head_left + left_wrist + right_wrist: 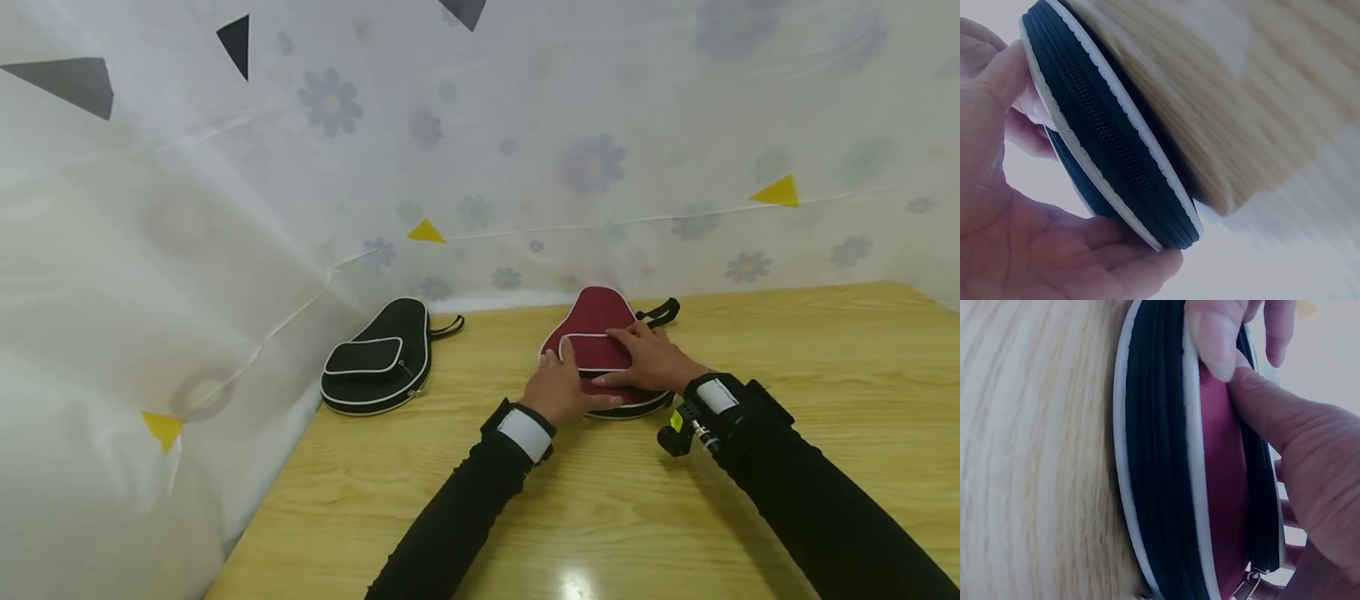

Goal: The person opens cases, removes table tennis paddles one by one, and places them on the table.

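In the head view a dark red table tennis bat case (600, 307) with white piping lies on the table, its narrow end away from me. My left hand (557, 390) holds its near left side, thumb across the front and fingers at the edge. Over the zipped front pocket (588, 352), my right hand (651, 360) grips with the thumb below the pocket and fingers at its upper right. The left wrist view has the case's black zipped side (1094, 112) beside the fingers. A zip pull (1247, 584) hangs near the pocket in the right wrist view.
A matching black bat case (375, 387) lies to the left, its wrist loop (448, 327) pointing right. The red case's black loop (662, 312) sticks out behind my right hand. Wood-grain table (615, 508) meets white flower-patterned sheeting (510, 167) at the back and left.
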Tool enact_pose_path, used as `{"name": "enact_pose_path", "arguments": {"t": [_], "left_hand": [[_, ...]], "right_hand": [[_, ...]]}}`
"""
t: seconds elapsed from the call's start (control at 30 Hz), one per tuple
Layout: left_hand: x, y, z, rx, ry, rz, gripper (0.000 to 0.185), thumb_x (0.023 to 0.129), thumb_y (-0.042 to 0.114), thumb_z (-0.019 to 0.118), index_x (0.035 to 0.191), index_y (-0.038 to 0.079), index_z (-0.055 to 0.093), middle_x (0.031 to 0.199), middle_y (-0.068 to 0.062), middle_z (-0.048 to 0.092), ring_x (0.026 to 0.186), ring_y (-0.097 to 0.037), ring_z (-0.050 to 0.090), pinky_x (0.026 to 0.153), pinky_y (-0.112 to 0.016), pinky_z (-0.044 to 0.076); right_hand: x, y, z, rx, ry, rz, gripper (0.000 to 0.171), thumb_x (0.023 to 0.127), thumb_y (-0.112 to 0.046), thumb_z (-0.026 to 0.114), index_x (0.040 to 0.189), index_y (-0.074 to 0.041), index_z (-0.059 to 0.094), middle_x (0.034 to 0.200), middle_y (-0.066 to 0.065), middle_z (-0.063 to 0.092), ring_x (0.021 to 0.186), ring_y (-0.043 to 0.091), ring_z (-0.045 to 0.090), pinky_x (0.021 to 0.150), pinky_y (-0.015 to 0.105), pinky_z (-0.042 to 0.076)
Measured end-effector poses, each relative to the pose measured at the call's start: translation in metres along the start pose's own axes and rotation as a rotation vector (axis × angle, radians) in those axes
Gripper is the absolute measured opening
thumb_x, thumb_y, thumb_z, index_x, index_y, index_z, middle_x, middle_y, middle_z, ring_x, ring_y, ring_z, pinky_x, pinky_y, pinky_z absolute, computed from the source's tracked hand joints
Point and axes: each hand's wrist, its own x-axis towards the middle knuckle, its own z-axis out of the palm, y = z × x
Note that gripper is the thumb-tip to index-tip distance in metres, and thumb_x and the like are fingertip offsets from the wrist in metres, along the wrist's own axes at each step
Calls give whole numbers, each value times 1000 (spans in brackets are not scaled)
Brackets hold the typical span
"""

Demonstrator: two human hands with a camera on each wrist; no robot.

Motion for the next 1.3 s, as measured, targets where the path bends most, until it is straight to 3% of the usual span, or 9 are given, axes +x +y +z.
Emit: {"name": "enact_pose_path", "arguments": {"t": [0.27,0.5,1.3], "left_hand": [[2,-16,-4,-59,-73,16,119,81,67,72,162,3,13,162,-19,29,148,-27,34,110,-36,42],[5,-21,-6,-86,-108,15,118,81,66,73,162,6,12,165,-15,25,149,-26,32,113,-38,39],[7,-33,-10,-251,-169,78,121,82,54,80,162,4,5,167,-13,19,149,-24,32,115,-37,36]], "right_hand": [[-3,-7,-1,-10,3,9,96,81,-54,80,147,7,44,128,31,46,118,50,38,93,64,45],[-6,-9,-2,-31,28,-3,93,79,-54,81,142,7,48,121,29,46,112,46,40,89,60,48],[-13,-11,-7,-98,63,-84,84,79,-49,83,128,13,57,106,25,50,100,41,45,86,57,44]]}}
